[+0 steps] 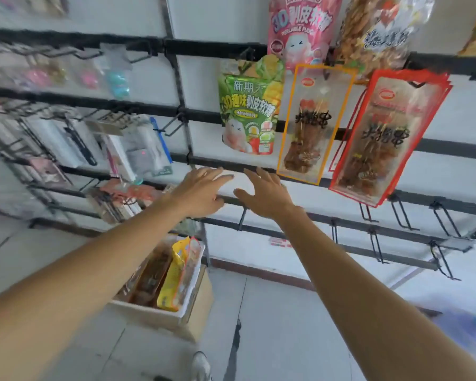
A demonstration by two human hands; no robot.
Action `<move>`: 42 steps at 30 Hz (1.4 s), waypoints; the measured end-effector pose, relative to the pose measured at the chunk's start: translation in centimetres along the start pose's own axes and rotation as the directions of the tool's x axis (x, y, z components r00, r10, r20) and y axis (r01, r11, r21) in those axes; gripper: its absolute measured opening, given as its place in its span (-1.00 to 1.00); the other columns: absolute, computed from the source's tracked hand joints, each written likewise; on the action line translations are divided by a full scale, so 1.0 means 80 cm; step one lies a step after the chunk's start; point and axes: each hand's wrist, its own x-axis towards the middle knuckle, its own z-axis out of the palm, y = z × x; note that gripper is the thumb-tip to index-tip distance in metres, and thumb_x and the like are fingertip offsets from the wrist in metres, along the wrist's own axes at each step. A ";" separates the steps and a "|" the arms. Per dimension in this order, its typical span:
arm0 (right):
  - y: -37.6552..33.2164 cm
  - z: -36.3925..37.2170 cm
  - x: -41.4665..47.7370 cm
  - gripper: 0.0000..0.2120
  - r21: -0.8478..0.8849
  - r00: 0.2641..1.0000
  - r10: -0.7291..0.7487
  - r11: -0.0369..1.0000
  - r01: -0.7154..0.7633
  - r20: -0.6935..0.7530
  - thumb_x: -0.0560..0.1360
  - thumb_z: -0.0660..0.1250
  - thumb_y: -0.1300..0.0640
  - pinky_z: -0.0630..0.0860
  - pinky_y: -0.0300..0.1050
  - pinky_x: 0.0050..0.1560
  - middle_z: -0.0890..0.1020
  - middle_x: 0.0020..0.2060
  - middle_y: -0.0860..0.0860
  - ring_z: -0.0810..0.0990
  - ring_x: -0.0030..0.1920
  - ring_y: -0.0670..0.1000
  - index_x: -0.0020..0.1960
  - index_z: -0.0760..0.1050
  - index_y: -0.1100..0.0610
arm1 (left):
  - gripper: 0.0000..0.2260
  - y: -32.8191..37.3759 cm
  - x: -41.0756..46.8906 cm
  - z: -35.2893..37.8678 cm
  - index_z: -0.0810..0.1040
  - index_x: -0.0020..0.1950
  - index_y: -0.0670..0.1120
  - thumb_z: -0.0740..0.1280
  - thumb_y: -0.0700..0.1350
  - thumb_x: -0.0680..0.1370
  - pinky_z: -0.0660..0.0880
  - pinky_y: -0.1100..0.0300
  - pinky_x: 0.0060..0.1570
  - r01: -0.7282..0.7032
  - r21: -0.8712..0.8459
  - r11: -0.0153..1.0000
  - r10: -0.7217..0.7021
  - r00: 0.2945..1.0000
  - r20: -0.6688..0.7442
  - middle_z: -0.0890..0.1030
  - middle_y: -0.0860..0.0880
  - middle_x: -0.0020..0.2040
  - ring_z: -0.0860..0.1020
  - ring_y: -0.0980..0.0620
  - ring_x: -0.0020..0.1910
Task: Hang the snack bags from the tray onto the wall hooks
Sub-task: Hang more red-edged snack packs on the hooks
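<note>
One black-railed wall rack point(217, 48) spans the frame from 9 to 3 o'clock. Left section is blurred, with small packaged goods that can't be identified.

Snack bags already on the rack, all at 12 to 2 o'clock from frame centre:
- stack of red-edged skewer bags point(382, 138) at 2 o'clock, tilted, bottom swung left
- pink candy bag point(297, 28) and clear chip bag point(374, 31) on the top rail at 1 o'clock
- green candy bag point(248, 105) at 12 o'clock
- single orange-edged skewer bag point(311, 122), just at 3 o'clock of the green one, edges overlapping

White tray point(149, 312) at 7 o'clock, low, sitting on a cardboard box point(201, 298). Remaining snack bags point(171, 273) stand on edge inside it, a yellow one nearest the right wall.

Left hand point(201, 191) and right hand point(264, 196) are up at frame centre, side by side but apart, at 6 o'clock below the green bag. Both grips are wide with fingers straight and spread, holding nothing. Contact with the rail behind them can't be judged.

Row of black hooks point(401, 215) juts from the lower rails at 4 o'clock.

Shoe tip point(201, 365) at 6 o'clock, bottom edge, on the tiled floor.
</note>
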 end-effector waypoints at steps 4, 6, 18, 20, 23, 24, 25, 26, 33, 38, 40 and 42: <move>-0.060 0.060 -0.007 -0.33 -0.011 0.991 -0.091 0.996 0.093 0.100 0.59 0.13 -0.31 0.07 0.22 0.54 0.03 0.62 0.04 0.04 0.58 0.20 0.61 0.06 -0.10 | -0.42 -0.047 -0.069 0.035 0.07 0.60 0.08 0.21 0.02 0.62 0.04 -0.08 0.51 0.131 -0.037 0.991 -0.129 0.990 0.049 0.08 -0.03 0.61 0.05 -0.13 0.56; -0.084 0.086 -0.007 -0.32 -0.037 0.983 -0.122 0.991 0.128 0.134 0.58 0.13 -0.32 0.06 0.23 0.54 0.01 0.62 0.05 0.03 0.58 0.21 0.61 0.05 -0.11 | -0.41 -0.068 -0.096 0.049 0.05 0.60 0.13 0.20 0.02 0.61 0.02 -0.13 0.51 0.194 -0.086 0.977 -0.188 0.980 0.068 0.06 0.00 0.61 0.03 -0.12 0.57; -0.216 0.253 0.031 -0.41 0.027 0.919 -0.153 0.988 0.154 0.362 0.63 0.12 -0.24 0.20 0.20 0.50 0.16 0.59 0.05 0.18 0.55 0.19 0.59 0.11 -0.09 | -0.50 -0.228 -0.183 0.179 0.03 0.60 0.17 0.05 0.13 0.66 0.08 -0.15 0.50 0.365 -0.170 0.916 -0.304 0.904 0.301 0.02 -0.05 0.63 0.09 -0.19 0.56; -0.232 0.285 0.033 -0.43 0.035 0.908 -0.127 0.992 0.124 0.400 0.62 0.11 -0.24 0.22 0.19 0.49 0.19 0.58 0.04 0.20 0.54 0.19 0.58 0.13 -0.10 | -0.50 -0.252 -0.193 0.209 0.04 0.60 0.16 0.06 0.11 0.66 0.08 -0.13 0.50 0.351 -0.170 0.921 -0.296 0.913 0.280 0.06 -0.05 0.62 0.11 -0.18 0.55; -0.244 0.332 0.036 -0.41 0.064 0.876 -0.086 0.996 0.063 0.474 0.59 0.16 -0.22 0.28 0.19 0.45 0.21 0.57 0.01 0.24 0.51 0.22 0.57 0.15 -0.12 | -0.50 -0.277 -0.206 0.252 0.03 0.61 0.12 0.04 0.11 0.67 0.10 -0.14 0.48 0.295 -0.150 0.944 -0.242 0.925 0.294 0.07 -0.06 0.62 0.16 -0.19 0.54; -0.246 0.347 0.037 -0.38 0.065 0.866 -0.071 0.997 0.045 0.495 0.57 0.15 -0.23 0.27 0.20 0.45 0.18 0.58 0.00 0.24 0.51 0.23 0.58 0.12 -0.12 | -0.49 -0.284 -0.209 0.264 0.03 0.61 0.11 0.04 0.11 0.67 0.12 -0.14 0.47 0.270 -0.145 0.952 -0.218 0.929 0.300 0.08 -0.06 0.61 0.17 -0.19 0.53; -0.248 0.362 0.039 -0.36 0.057 0.856 -0.046 0.998 0.019 0.516 0.57 0.15 -0.23 0.26 0.21 0.47 0.15 0.59 0.00 0.22 0.52 0.24 0.59 0.10 -0.10 | -0.48 -0.292 -0.212 0.275 0.03 0.61 0.10 0.06 0.10 0.66 0.12 -0.14 0.48 0.256 -0.143 0.956 -0.201 0.927 0.316 0.08 -0.06 0.62 0.17 -0.19 0.53; -0.249 0.376 0.041 -0.36 0.049 0.846 -0.015 0.999 -0.013 0.533 0.59 0.15 -0.23 0.25 0.20 0.48 0.14 0.60 0.02 0.21 0.53 0.24 0.60 0.11 -0.07 | -0.47 -0.300 -0.214 0.283 0.02 0.61 0.10 0.08 0.09 0.66 0.12 -0.15 0.48 0.254 -0.156 0.954 -0.190 0.922 0.338 0.06 -0.06 0.62 0.15 -0.19 0.54; -0.246 0.451 0.070 -0.48 0.132 0.715 0.051 0.971 -0.198 0.697 0.63 0.17 -0.12 0.46 -0.05 0.01 0.45 0.41 0.14 0.52 0.05 0.07 0.54 0.26 0.02 | -0.44 -0.342 -0.199 0.344 0.04 0.61 0.08 0.16 -0.04 0.63 0.26 -0.15 0.40 0.290 -0.272 0.918 -0.137 0.874 0.467 0.23 -0.09 0.55 0.24 -0.17 0.49; -0.244 0.491 0.101 -0.51 0.148 0.664 0.078 0.949 -0.277 0.744 0.64 0.16 -0.08 0.43 -0.09 -0.07 0.52 0.25 0.09 0.51 -0.04 0.07 0.53 0.26 0.03 | -0.46 -0.352 -0.188 0.381 0.16 0.59 0.03 0.20 -0.13 0.62 0.42 -0.01 0.17 0.422 -0.381 0.823 -0.174 0.825 0.537 0.22 -0.06 0.57 0.45 -0.11 0.33; -0.240 0.507 0.108 -0.51 0.149 0.655 0.085 0.944 -0.293 0.751 0.64 0.16 -0.06 0.48 -0.07 0.01 0.52 0.30 0.09 0.57 0.09 0.13 0.54 0.26 0.03 | -0.46 -0.359 -0.186 0.402 0.17 0.59 0.04 0.21 -0.11 0.61 0.41 -0.02 0.19 0.438 -0.374 0.818 -0.148 0.787 0.599 0.31 -0.07 0.51 0.44 -0.10 0.33; -0.231 0.530 0.118 -0.53 0.161 0.671 0.099 0.935 -0.314 0.735 0.65 0.17 -0.04 0.48 -0.07 0.05 0.50 0.37 0.09 0.57 0.11 0.10 0.53 0.28 0.04 | -0.49 -0.372 -0.183 0.432 0.19 0.57 0.07 0.21 -0.09 0.62 0.52 -0.04 0.07 0.491 -0.428 0.759 -0.142 0.767 0.626 0.36 -0.06 0.48 0.58 -0.08 0.12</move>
